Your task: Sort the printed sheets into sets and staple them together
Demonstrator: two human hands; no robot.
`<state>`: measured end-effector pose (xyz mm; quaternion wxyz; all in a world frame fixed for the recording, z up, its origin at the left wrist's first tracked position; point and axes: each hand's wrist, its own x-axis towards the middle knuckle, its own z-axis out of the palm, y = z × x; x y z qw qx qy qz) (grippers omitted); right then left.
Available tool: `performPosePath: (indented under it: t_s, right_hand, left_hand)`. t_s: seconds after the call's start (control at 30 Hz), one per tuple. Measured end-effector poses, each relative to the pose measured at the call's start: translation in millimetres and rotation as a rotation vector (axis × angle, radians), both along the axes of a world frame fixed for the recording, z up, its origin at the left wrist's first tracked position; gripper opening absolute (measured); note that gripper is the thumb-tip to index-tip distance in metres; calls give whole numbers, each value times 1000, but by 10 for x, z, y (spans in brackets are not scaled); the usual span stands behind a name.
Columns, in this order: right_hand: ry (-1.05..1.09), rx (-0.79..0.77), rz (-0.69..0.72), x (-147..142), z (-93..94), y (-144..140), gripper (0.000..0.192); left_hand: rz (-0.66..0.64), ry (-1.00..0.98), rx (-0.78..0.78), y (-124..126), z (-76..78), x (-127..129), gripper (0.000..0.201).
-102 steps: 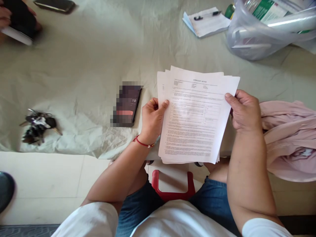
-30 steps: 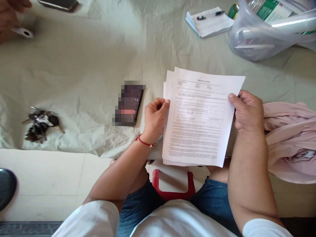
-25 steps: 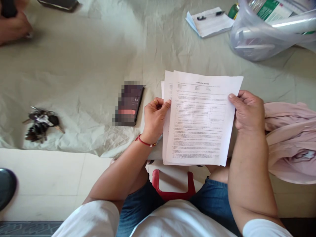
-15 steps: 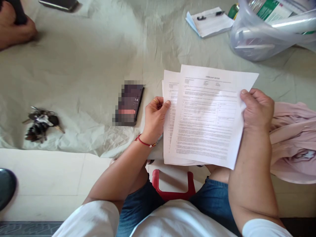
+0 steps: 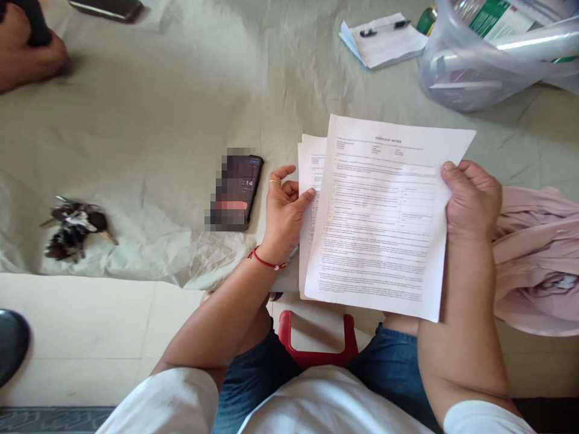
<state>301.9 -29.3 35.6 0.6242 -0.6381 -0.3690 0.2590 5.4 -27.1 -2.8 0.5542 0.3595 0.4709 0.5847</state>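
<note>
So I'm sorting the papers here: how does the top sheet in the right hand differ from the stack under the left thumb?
The top sheet is a single page, fully visible, tilted and shifted right, gripped at its right edge by the right hand. The stack is several pages, mostly covered by the top sheet, showing only a left strip, pinched by the left hand. Both are white printed forms.

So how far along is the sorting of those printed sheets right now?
Looks barely started: no sheet lies set aside on the cloth-covered table. In hand: the right hand holds the top sheet, pulled rightward off the stack, which the left hand pinches at its left edge. Left: the sheets underneath; their number cannot be told.
</note>
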Motion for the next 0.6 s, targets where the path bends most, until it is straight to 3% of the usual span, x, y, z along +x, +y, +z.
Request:
performPosePath:
  t_s: [0.07,0.33,0.6]
  right_hand:
    - [-60,2,1,8,-17,4,32]
    - [-135,48,47,-37,-71,37,24]
    - [-260,39,76,-126,-61,35,29]
  left_hand:
    - [3,-1,-12,3,-9,0,65]
    - [-44,-45,-35,-1,-21,39,32]
    - [-23,-23,-61,-21,25,46,31]
